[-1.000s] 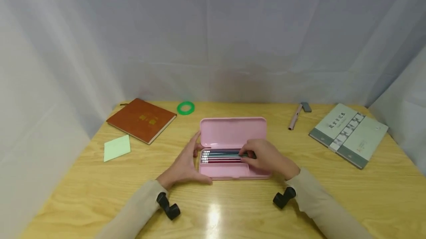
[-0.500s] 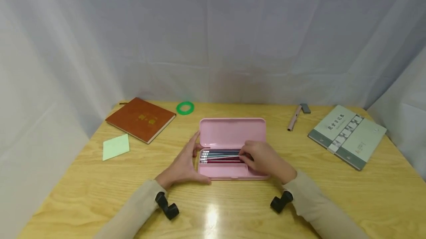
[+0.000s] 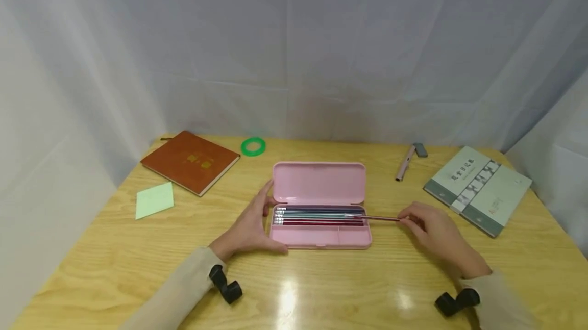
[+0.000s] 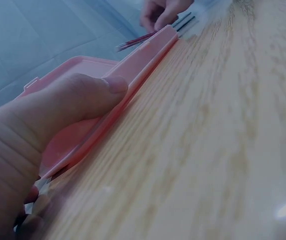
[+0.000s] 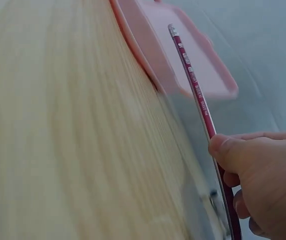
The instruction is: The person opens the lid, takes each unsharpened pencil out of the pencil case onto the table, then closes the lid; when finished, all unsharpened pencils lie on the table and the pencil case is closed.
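Observation:
An open pink pencil case lies on the wooden table with its lid raised at the back. Several pencils, dark, green and red, lie side by side in its long rear compartment. My left hand holds the case's left end, the thumb along the front wall and the other fingers round the far side. To the right of the case, my right hand pinches a dark red pencil between thumb and fingers. Its silver eraser end points left and overlaps the case in the head view.
At the back left are a brown notebook, a light green sticky-note pad and a green tape roll. On the right lie a pink pen, a grey eraser and a pale green notebook. A white curtain hangs behind.
My right hand has moved right, out of the case, drawing a red pencil along with it. The left hand stays at the case's left end.

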`<state>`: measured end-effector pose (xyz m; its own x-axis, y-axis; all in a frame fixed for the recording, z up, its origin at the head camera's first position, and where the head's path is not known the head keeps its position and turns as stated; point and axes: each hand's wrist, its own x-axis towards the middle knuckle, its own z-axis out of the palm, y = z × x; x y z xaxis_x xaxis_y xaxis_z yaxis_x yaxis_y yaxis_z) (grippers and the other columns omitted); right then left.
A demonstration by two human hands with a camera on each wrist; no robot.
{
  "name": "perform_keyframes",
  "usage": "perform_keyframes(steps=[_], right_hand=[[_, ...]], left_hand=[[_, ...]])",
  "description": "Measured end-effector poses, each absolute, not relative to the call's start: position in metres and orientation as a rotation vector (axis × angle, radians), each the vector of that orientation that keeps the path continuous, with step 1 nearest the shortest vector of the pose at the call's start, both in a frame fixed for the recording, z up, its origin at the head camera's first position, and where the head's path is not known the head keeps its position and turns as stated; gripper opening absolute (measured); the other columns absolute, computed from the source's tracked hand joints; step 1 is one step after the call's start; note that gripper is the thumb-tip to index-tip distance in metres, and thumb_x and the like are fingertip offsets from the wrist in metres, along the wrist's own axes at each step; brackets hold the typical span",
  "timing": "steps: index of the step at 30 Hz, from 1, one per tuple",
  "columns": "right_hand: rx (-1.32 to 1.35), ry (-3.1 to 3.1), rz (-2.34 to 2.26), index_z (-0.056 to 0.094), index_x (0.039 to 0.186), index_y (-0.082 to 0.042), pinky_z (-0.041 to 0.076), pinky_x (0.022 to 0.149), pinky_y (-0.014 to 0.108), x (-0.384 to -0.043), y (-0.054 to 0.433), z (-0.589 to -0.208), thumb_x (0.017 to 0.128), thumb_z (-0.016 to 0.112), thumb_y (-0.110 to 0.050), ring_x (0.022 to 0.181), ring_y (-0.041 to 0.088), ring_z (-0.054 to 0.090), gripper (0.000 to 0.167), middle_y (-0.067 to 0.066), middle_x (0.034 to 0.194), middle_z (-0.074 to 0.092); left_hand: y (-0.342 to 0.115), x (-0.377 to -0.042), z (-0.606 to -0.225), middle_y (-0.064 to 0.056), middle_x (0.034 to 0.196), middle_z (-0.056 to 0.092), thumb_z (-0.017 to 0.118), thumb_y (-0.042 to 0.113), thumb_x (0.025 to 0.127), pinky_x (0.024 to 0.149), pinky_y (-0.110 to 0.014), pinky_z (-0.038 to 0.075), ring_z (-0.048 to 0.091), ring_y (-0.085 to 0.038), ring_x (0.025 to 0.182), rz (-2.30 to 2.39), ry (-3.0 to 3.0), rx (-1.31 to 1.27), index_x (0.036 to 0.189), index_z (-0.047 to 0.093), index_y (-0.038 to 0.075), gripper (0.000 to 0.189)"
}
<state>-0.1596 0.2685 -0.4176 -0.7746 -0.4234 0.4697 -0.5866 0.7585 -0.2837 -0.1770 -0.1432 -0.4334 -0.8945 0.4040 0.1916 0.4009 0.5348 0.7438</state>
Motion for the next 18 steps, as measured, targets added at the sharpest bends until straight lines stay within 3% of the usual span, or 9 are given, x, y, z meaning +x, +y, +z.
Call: perform_keyframes(steps=[8, 10, 18], right_hand=[[0.636, -2.656, 0.419, 0.07, 0.085, -0.015, 0.039, 0.052, 0.023, -0.142, 0.323, -0.416, 0.078, 0.077, -0.006, 0.06, -0.003, 0.046, 0.013, -0.009, 0.078, 0.062], [0.624, -2.665, 0.379, 0.069, 0.085, -0.017, 0.041, 0.053, 0.025, -0.141, 0.325, -0.416, 0.076, 0.078, -0.005, 0.061, -0.001, 0.05, 0.017, -0.009, 0.078, 0.063], [0.662, -2.707, 0.439, 0.07, 0.089, -0.014, 0.035, 0.053, 0.022, -0.153, 0.301, -0.42, 0.08, 0.075, -0.007, 0.059, -0.002, 0.039, 0.013, -0.012, 0.07, 0.054]], left_hand=[[-0.142, -0.178, -0.435, -0.005, 0.12, 0.055, 0.095, 0.045, 0.041, 0.083, -0.031, 0.04, 0.044, -0.017, 0.096, 1.335, 2.749, 0.734, 0.156, 0.002, 0.021, 0.15], [-0.142, -0.178, -0.435, -0.005, 0.121, 0.056, 0.096, 0.044, 0.041, 0.083, -0.031, 0.04, 0.044, -0.017, 0.096, 1.339, 2.749, 0.728, 0.156, 0.002, 0.022, 0.15], [-0.143, -0.178, -0.434, -0.006, 0.12, 0.055, 0.096, 0.04, 0.042, 0.083, -0.031, 0.04, 0.043, -0.018, 0.095, 1.345, 2.742, 0.728, 0.156, 0.003, 0.021, 0.149]])
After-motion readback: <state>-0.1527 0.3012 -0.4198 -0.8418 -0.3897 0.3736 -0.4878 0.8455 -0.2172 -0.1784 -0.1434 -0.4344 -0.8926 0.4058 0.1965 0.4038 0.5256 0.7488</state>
